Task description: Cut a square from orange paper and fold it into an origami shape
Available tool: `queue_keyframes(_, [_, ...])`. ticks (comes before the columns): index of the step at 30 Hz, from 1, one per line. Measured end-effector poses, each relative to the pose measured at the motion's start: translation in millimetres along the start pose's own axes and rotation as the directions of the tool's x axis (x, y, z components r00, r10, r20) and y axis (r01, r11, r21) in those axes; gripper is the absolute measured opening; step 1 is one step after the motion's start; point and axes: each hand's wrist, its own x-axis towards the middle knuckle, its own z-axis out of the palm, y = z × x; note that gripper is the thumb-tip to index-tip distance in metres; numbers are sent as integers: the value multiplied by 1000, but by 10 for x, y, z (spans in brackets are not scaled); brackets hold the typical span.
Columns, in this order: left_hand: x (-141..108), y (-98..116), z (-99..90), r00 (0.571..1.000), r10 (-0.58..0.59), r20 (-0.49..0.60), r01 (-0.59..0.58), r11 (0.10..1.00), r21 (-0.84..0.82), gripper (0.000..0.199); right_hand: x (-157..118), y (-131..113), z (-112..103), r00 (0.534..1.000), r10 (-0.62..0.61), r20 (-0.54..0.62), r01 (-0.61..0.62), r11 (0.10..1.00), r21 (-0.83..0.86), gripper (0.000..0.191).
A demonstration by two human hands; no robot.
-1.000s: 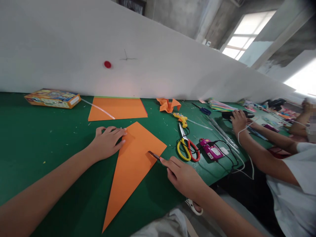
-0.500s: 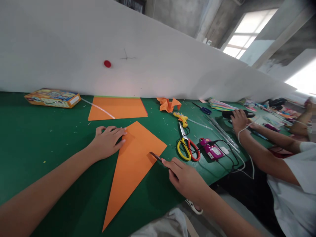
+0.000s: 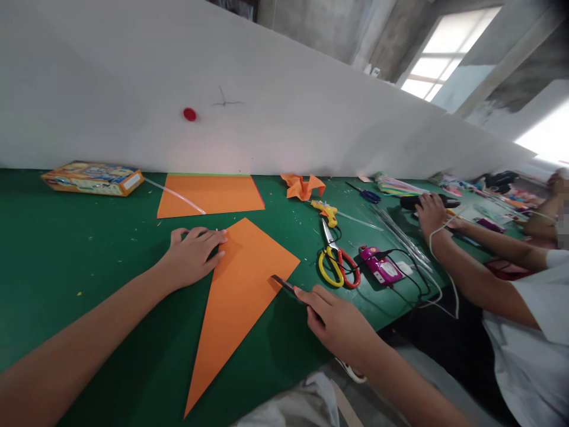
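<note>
A folded orange paper (image 3: 242, 284) lies on the green table (image 3: 111, 243), its long point toward the front edge. My left hand (image 3: 195, 255) rests at the paper's upper left edge, fingers apart and fingertips touching it. In my right hand (image 3: 329, 314) is a thin dark-bladed knife (image 3: 284, 283), fingers wrapped round its handle. The blade lies over the paper's right edge, below the right corner. Whether it is cutting in, I cannot tell.
Behind lie orange sheets (image 3: 213, 196), a box (image 3: 95, 178), crumpled orange paper (image 3: 302, 187) and a yellow glue gun (image 3: 326, 212). To the right are scissors (image 3: 331, 255), a purple power strip (image 3: 381, 265) with cables, and a person's hand (image 3: 431, 216).
The view has shifted slightly. My left hand and the orange paper keep their places; my right hand and the knife have moved very slightly right and down.
</note>
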Motion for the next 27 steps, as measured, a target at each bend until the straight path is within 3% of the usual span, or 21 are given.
queue_keyframes(27, [4,14,-33,1000,-8,17,8,1000,4,49,-76,26,-98,999,29,43,-31,999,29,44])
